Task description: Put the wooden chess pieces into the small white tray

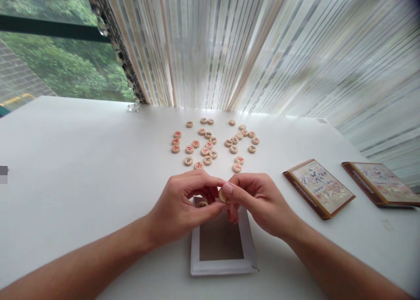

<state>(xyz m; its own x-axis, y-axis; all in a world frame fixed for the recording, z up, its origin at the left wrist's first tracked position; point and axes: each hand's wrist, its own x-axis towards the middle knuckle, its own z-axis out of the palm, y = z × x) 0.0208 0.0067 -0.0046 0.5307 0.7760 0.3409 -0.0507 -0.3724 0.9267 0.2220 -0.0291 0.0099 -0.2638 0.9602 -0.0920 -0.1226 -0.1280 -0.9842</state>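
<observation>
Several round wooden xiangqi pieces [207, 160] with red or black characters lie spread on the white table [82, 160], beyond my hands. My right hand [259, 203] pinches a similar wooden piece [223, 196] between thumb and fingers, above a white cardboard box tray [223, 268] with a brown base. My left hand [180, 208] curls beside that pinch, its fingertips close to the held piece. Below it, another wooden piece [202, 204] sits at the tray's far end, partly hidden by my fingers.
Two illustrated xiangqi boxes or sleeves [320, 188] [379, 184] with brown edges lie to the right. A small glass ornament [133, 107] stands at the far table edge, in front of a striped curtain [262, 41] and a window [49, 59].
</observation>
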